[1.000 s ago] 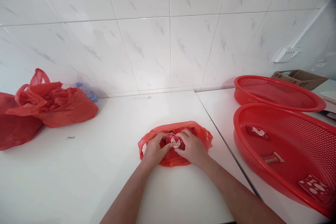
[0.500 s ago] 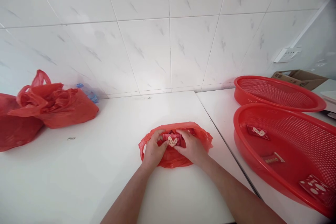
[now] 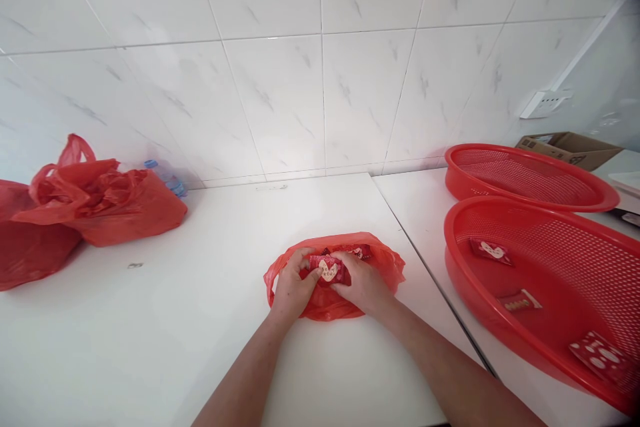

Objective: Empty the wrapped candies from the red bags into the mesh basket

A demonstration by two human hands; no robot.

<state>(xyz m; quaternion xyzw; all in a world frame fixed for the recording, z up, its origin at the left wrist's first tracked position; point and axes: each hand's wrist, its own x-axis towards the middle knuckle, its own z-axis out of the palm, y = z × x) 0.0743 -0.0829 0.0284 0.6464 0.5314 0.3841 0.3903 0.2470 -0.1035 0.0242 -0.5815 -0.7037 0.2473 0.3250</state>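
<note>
A small red plastic bag point(image 3: 385, 263) lies open on the white table point(image 3: 210, 320) in front of me. Inside it are several small red packets. My left hand point(image 3: 291, 285) and my right hand point(image 3: 363, 282) both pinch one red packet with a white heart point(image 3: 330, 271) just above the bag's mouth. Fingers of both hands are curled round the packet's ends.
Two full red plastic bags point(image 3: 95, 203) and a water bottle point(image 3: 167, 177) sit at the far left by the tiled wall. At the right stand two red mesh baskets, the near one point(image 3: 550, 293) holding three red packets, the far one point(image 3: 530, 177) behind it. A cardboard box point(image 3: 570, 147) is beyond.
Both hands stayed at the bag's mouth with the heart packet. They shifted it slightly up and then a little toward me, turning it between the fingers.
</note>
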